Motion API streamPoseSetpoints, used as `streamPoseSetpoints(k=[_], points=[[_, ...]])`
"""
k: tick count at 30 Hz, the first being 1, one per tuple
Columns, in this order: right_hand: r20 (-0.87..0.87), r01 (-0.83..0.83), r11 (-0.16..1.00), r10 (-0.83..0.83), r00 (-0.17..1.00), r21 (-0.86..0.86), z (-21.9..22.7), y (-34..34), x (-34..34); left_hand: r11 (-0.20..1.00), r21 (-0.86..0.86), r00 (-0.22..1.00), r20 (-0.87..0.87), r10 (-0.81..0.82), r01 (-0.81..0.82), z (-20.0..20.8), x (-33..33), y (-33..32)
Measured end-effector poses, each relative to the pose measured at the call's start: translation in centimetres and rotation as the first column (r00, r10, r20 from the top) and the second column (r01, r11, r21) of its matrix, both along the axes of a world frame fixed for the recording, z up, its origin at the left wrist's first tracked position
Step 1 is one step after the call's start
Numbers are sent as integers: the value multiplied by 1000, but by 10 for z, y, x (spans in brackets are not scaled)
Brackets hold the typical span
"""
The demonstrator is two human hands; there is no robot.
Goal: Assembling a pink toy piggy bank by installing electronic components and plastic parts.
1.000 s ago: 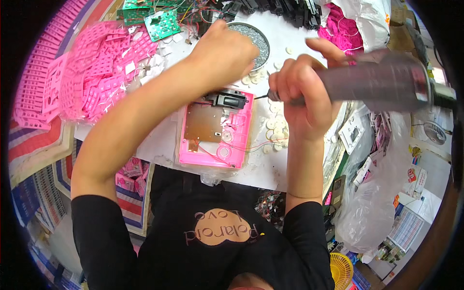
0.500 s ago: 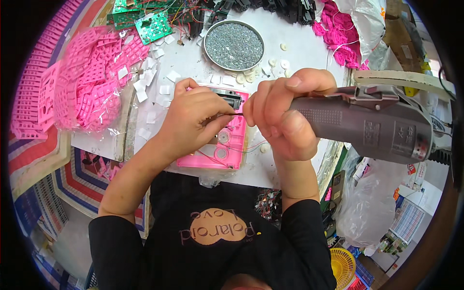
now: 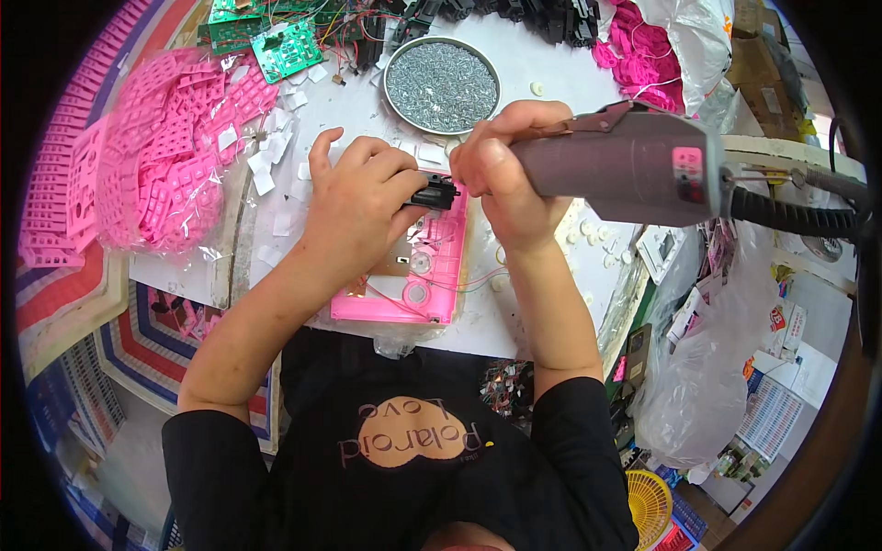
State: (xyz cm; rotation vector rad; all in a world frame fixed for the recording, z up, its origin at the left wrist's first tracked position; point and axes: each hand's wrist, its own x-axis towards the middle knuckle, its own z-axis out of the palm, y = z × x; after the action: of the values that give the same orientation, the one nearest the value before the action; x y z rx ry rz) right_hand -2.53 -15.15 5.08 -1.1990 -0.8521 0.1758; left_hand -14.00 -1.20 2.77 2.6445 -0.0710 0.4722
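A pink plastic case [image 3: 432, 275] lies open on the white table in front of me, with a copper-coloured board and thin wires inside. My left hand [image 3: 358, 207] pinches a small black part [image 3: 434, 196] at the case's top edge. My right hand [image 3: 505, 174] grips a grey electric screwdriver [image 3: 634, 165], its tip pointing left at the black part. The screwdriver's black cable runs off to the right.
A round metal dish of screws [image 3: 442, 84] sits behind the case. Bags and stacks of pink plastic parts [image 3: 156, 156] fill the left. Green circuit boards [image 3: 285, 46] and black parts lie at the back. Small white discs [image 3: 588, 243] dot the table. Clear bags hang at right.
My left hand came back from the far side of the table to the pink case and now holds the black part. The screwdriver swung closer, with its tip at that part.
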Motion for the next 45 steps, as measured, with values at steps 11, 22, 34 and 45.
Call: streamPoseSetpoints(k=[11,22,34,45], points=[[168,-63,982,93,981,-179,-4,0,12,945,-267,979,-27,-201,186,1,14,10],[537,741,430,-511,671,-516,-40,-140,222,976,-212,861,-504,-65,-50,140,-150,89],[722,842,-71,-556,411,-534,-88,-195,277,999,-39,822,-567,-48,31,120,-140,50],[-62,239,757,-345,936,-608,-13,-92,-43,926,-248,939,-124,-322,284,23,-73,13]])
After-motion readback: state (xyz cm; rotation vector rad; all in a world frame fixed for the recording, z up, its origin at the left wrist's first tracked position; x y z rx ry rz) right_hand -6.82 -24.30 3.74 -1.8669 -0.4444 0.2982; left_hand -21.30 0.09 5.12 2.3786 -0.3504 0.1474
